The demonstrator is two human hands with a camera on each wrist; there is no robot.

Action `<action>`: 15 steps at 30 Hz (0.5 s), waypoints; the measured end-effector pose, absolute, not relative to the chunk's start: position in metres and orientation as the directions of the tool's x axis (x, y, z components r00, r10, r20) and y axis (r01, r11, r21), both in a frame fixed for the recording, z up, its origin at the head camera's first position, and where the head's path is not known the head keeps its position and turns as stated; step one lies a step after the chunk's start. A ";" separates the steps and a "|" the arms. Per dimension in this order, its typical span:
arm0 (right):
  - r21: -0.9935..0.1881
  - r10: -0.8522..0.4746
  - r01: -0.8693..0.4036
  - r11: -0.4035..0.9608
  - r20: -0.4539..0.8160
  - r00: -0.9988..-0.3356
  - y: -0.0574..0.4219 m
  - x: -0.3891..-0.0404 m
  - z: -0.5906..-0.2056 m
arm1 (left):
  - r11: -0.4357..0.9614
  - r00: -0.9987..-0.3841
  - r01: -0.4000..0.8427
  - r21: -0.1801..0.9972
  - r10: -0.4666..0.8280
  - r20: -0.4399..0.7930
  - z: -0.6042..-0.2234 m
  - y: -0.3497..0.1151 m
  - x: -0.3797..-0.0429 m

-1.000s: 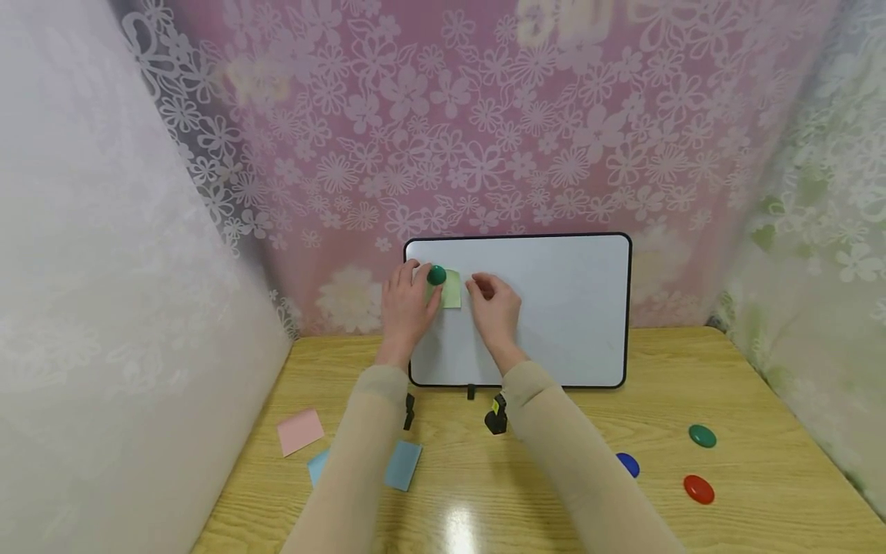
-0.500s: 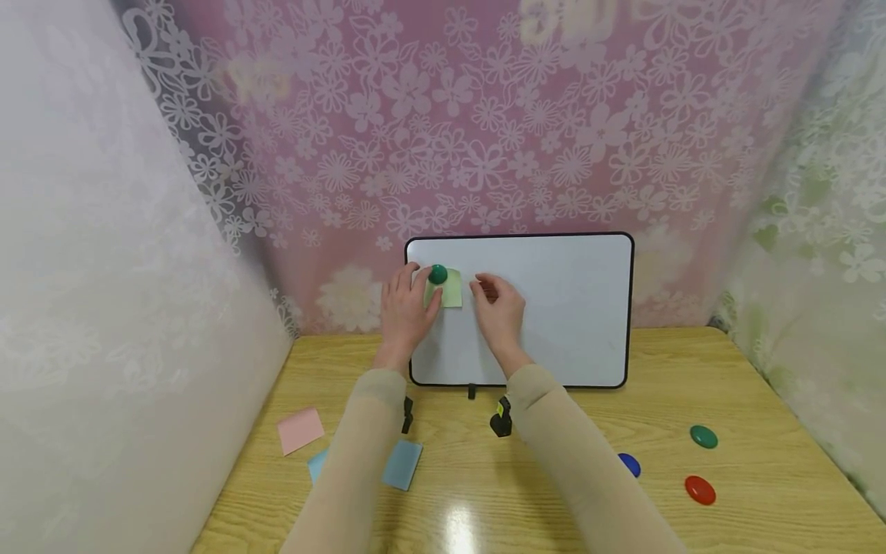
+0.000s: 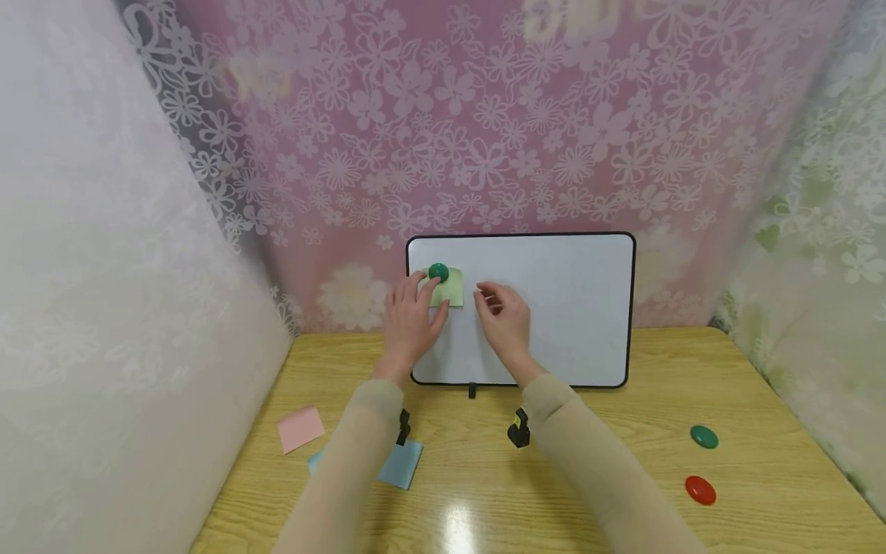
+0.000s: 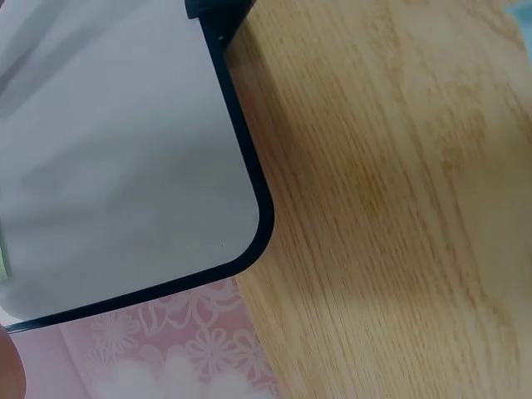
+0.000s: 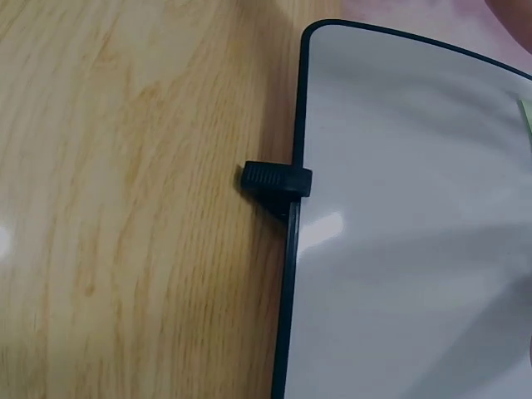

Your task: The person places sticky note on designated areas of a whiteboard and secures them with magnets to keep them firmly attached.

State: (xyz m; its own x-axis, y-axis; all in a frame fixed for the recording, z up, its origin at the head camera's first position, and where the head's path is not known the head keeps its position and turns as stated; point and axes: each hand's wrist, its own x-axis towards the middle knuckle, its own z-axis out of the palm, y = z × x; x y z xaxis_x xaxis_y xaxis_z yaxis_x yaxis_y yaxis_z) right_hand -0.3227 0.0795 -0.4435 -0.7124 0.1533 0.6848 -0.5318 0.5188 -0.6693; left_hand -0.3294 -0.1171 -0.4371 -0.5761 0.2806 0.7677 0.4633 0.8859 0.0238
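Observation:
In the head view, a pale green sticky note lies flat against the upper left of the whiteboard, with a round green magnet on its top part. My left hand has its fingers loosely bent, the index fingertip right at the magnet's lower edge and the thumb by the note's lower edge. It covers the note's left part. To the right of the note, my right hand hovers before the board, fingers softly curved with nothing between them. The wrist views show mostly board, table and only slivers of hand.
A black foot supports the board's bottom edge on the wooden table. At left lie a pink sticky note and blue sticky notes, partly behind my sleeve. Another green magnet and a red magnet rest at right.
Both hands have drawn slightly down, the right one also rightward. The left fingers have slid lower beside the magnet, baring more of the green note. My right sleeve now hides the blue magnet.

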 end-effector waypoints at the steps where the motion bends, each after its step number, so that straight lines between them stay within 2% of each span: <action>1: -0.667 0.149 -0.538 0.515 0.688 -0.710 0.081 -0.322 -0.445 | 0.882 -0.575 0.471 0.027 0.284 0.767 -0.438 -0.117 -0.328; 10: -0.663 0.143 -0.563 0.494 0.701 -0.699 0.090 -0.318 -0.457 | 0.864 -0.554 0.503 0.016 0.308 0.774 -0.444 -0.115 -0.323; 15: -0.675 0.137 -0.565 0.474 0.691 -0.710 0.098 -0.312 -0.460 | 0.850 -0.560 0.523 0.057 0.293 0.775 -0.450 -0.115 -0.319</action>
State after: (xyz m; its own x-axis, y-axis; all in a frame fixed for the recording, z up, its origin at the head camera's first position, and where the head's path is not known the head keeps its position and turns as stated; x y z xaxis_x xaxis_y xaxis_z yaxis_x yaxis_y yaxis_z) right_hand -0.3119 0.0976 -0.4602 -0.7098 0.1369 0.6910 -0.5654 0.4744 -0.6747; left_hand -0.3188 -0.1146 -0.4497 -0.5603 0.2925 0.7749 0.5232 0.8503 0.0574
